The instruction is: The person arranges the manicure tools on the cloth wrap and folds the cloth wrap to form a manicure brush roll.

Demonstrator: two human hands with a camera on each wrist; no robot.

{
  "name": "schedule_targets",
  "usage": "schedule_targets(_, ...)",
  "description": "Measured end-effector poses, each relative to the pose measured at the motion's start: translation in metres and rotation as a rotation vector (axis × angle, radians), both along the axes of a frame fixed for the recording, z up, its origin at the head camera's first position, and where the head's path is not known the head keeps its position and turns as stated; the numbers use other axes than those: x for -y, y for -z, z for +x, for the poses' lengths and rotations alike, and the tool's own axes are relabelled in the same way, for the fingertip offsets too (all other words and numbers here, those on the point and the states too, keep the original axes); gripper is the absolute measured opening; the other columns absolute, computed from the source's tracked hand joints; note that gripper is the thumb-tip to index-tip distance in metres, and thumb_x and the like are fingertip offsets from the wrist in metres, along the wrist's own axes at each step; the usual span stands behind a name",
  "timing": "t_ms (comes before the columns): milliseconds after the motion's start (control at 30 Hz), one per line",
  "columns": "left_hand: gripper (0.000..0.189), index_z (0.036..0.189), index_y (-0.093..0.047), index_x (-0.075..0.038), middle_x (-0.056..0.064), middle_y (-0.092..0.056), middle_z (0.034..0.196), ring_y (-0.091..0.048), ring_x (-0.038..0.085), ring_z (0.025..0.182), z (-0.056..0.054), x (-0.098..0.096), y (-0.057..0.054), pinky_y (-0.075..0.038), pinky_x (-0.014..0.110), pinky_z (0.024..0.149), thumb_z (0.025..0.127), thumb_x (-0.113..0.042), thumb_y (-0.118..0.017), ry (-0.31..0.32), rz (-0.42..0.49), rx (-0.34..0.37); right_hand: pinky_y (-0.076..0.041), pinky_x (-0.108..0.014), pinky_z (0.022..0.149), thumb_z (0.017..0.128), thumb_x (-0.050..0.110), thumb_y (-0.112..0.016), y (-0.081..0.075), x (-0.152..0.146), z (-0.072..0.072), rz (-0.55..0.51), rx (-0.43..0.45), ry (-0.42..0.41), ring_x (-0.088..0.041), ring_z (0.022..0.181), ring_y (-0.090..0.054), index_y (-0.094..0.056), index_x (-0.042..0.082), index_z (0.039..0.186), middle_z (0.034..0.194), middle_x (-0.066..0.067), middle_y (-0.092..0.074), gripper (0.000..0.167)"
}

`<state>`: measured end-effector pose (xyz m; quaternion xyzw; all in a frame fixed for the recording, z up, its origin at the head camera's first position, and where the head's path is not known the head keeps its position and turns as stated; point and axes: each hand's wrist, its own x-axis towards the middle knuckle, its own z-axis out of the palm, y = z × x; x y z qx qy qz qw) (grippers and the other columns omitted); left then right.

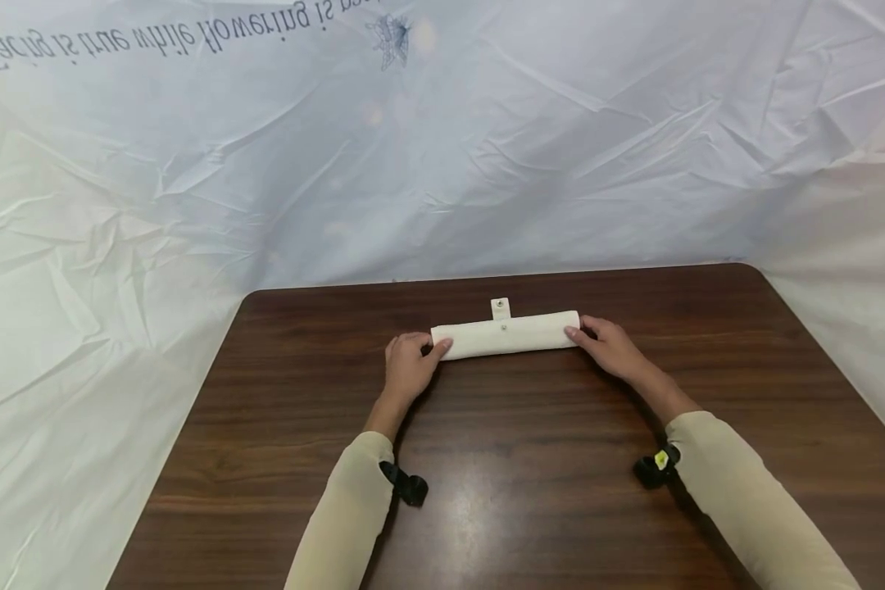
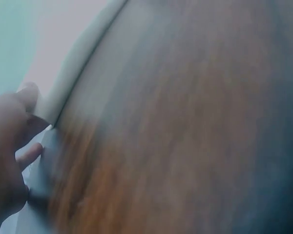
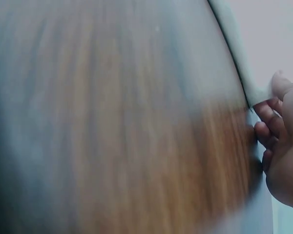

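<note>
A white rolled-up case lies lengthwise across the far part of the table. From its far side a short snap tab sticks out, unfastened, and a second metal snap shows on the roll. My left hand pinches the left end, thumb on top and fingers behind. At the opposite end, my right hand pinches it the same way. The left wrist view shows the left thumb on the white edge, bright and blurred. In the right wrist view the right fingers curl under the corner.
Dark wood-grain table with rounded far corners. A white sheet with printed lettering hangs close behind it and along both sides. Black straps with small devices sit on both sleeved forearms.
</note>
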<state>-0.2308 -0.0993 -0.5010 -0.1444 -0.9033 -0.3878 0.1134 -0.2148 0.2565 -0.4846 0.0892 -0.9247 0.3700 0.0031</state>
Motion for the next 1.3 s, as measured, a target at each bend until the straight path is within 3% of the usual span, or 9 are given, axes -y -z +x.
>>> schedule_targets(133,0.054,0.061,-0.037,-0.018,-0.004,-0.035,0.057,-0.053,0.023,0.070,0.001,-0.005,-0.002,-0.028,0.067,0.117,0.097,-0.045,-0.066,-0.045,-0.028,0.015,-0.041,-0.032,0.072,0.107,0.039,-0.050,-0.001,0.002,-0.002,-0.008,0.000,0.035,-0.017,0.076,-0.052,-0.056,-0.001,0.135,0.095,-0.016,-0.065,0.049)
schedule_targets(233,0.054,0.060,-0.038,-0.018,-0.002,-0.039,0.059,-0.061,0.030,0.089,0.001,-0.007,-0.002,-0.028,0.068,0.117,0.097,-0.047,-0.065,-0.072,-0.066,0.029,-0.041,-0.029,0.067,0.106,0.037,-0.054,-0.001,0.002,-0.003,-0.024,-0.005,0.042,-0.011,0.067,-0.048,-0.045,0.000,0.149,0.089,-0.015,-0.065,0.057)
schedule_targets(400,0.054,0.060,-0.040,-0.018,0.001,-0.048,0.069,-0.059,0.038,0.118,0.000,-0.010,-0.003,-0.031,0.066,0.113,0.097,-0.049,-0.065,-0.117,-0.117,0.051,-0.040,-0.028,0.064,0.104,0.030,-0.059,-0.001,0.004,-0.003,-0.005,-0.071,0.039,-0.012,0.066,-0.046,-0.049,0.005,0.149,0.086,-0.013,-0.062,0.053)
schedule_targets(700,0.054,0.061,-0.044,-0.016,0.003,-0.051,0.073,-0.057,0.039,0.117,0.002,-0.014,-0.006,-0.030,0.065,0.111,0.096,-0.049,-0.066,-0.144,-0.091,0.080,-0.043,-0.033,0.068,0.103,0.024,-0.061,-0.001,0.006,-0.002,0.067,-0.118,0.031,-0.020,0.076,-0.052,-0.055,0.001,0.142,0.096,-0.016,-0.061,0.046)
schedule_targets(867,0.037,0.091,-0.063,-0.012,0.009,-0.064,0.089,-0.059,0.038,0.107,0.001,-0.017,-0.006,-0.039,0.063,0.102,0.095,-0.048,-0.068,-0.176,-0.079,0.070,-0.044,-0.036,0.071,0.103,0.022,-0.061,-0.005,0.007,-0.001,0.120,-0.127,0.004,-0.023,0.080,-0.052,-0.054,-0.004,0.142,0.099,-0.018,-0.060,0.047)
schedule_targets(1000,0.038,0.123,-0.067,-0.011,0.013,-0.066,0.121,-0.060,0.038,0.116,0.000,-0.021,-0.006,-0.046,0.061,0.099,0.097,-0.039,-0.069,-0.137,-0.140,-0.045,-0.042,-0.035,0.069,0.103,0.021,-0.060,-0.007,0.006,-0.001,0.140,-0.124,-0.011,-0.023,0.079,-0.051,-0.052,-0.006,0.144,0.100,-0.019,-0.060,0.049)
schedule_targets(1067,0.031,0.123,-0.071,-0.011,0.013,-0.066,0.129,-0.060,0.037,0.122,-0.001,-0.024,-0.006,-0.047,0.060,0.101,0.098,-0.029,-0.069,-0.078,-0.190,-0.155,-0.043,-0.036,0.070,0.104,0.021,-0.060,-0.006,0.006,-0.001,0.145,-0.124,-0.010,-0.025,0.081,-0.052,-0.052,-0.006,0.144,0.107,-0.022,-0.060,0.050)
schedule_targets(1167,0.019,0.113,-0.077,-0.010,0.013,-0.071,0.124,-0.064,0.034,0.121,-0.001,-0.027,-0.006,-0.048,0.056,0.104,0.097,-0.014,-0.067,0.024,-0.245,-0.314,-0.047,-0.043,0.076,0.103,0.020,-0.060,-0.006,0.006,-0.002,0.157,-0.136,-0.015,-0.031,0.091,-0.056,-0.051,-0.006,0.145,0.123,-0.027,-0.057,0.050)
schedule_targets(1300,0.023,0.118,-0.075,-0.009,0.012,-0.071,0.125,-0.064,0.030,0.122,0.000,-0.030,-0.007,-0.048,0.050,0.108,0.098,-0.015,-0.066,0.118,-0.299,-0.371,-0.047,-0.054,0.091,0.101,0.013,-0.064,-0.007,0.010,-0.003,0.178,-0.216,-0.054,-0.041,0.113,-0.054,-0.056,-0.006,0.140,0.135,-0.027,-0.054,0.045)
